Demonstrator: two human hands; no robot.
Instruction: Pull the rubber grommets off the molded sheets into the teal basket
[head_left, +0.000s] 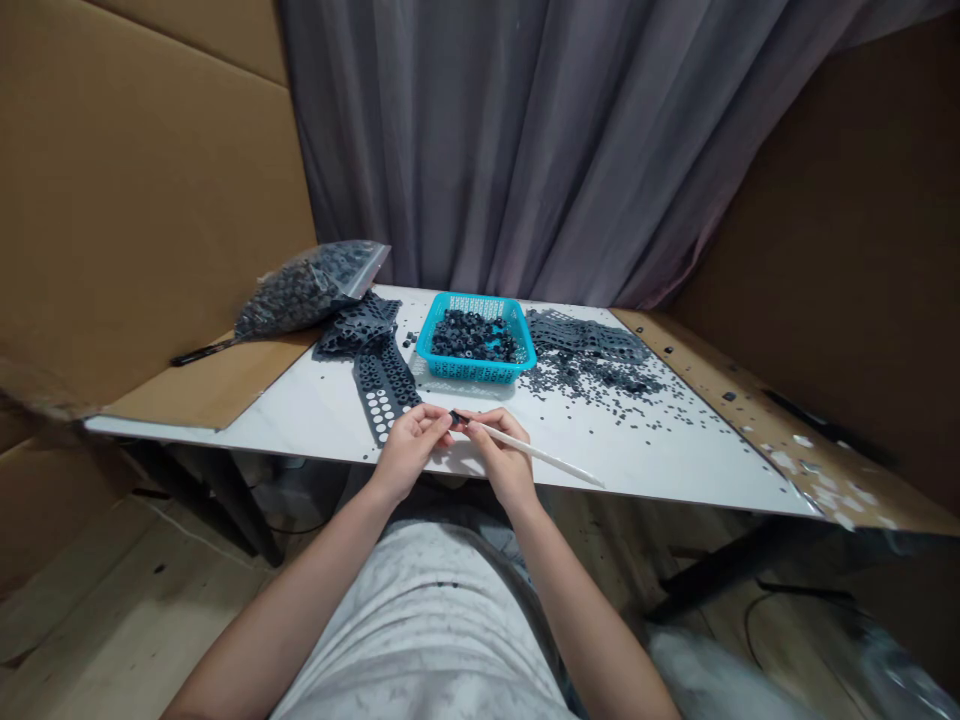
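Observation:
Both of my hands meet at the near edge of the white table [675,455]. My left hand [411,443] pinches a small black ring-shaped part [455,417] at its fingertips. My right hand [499,450] grips a thin white stick [547,457] whose tip points at that part and whose tail runs off to the right over the table. A black perforated strip [384,385] with round holes lies just left of my left hand.
A turquoise basket [477,338] of small black parts stands at mid-table. Perforated black sheets [592,340] and scattered scraps lie to its right. A clear bag of black parts [307,285] rests on cardboard [210,385] at the left. Grey curtain and brown panels surround the table.

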